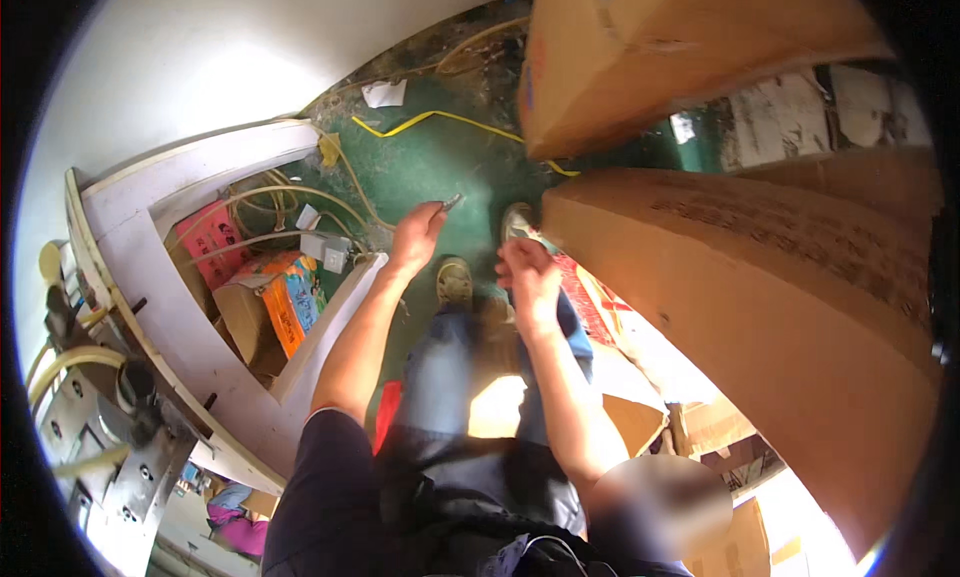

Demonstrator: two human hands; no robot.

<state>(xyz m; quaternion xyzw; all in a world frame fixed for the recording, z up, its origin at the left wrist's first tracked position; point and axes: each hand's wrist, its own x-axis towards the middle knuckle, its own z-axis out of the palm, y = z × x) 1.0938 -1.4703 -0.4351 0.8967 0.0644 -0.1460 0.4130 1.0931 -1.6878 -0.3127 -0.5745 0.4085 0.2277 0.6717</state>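
My left hand [414, 241] is closed round a small thin metal tool [453, 203], whose grey end sticks out past the fingers above the green floor; its exact kind does not show. My right hand [532, 277] hangs above one of my shoes [517, 221], with loosely bent fingers and nothing visible in them. Just right of it stands a large brown cardboard box [740, 307], apart from the fingers as far as I can tell. The other shoe [454, 281] is on the floor between my two hands.
Another large carton [640, 67] stands at the far right. A yellow strap [440, 115] and a white scrap of paper [385, 94] lie on the floor. To the left is a white frame [130, 207] with hoses and packages inside. Metal machinery [100, 437] is at the lower left.
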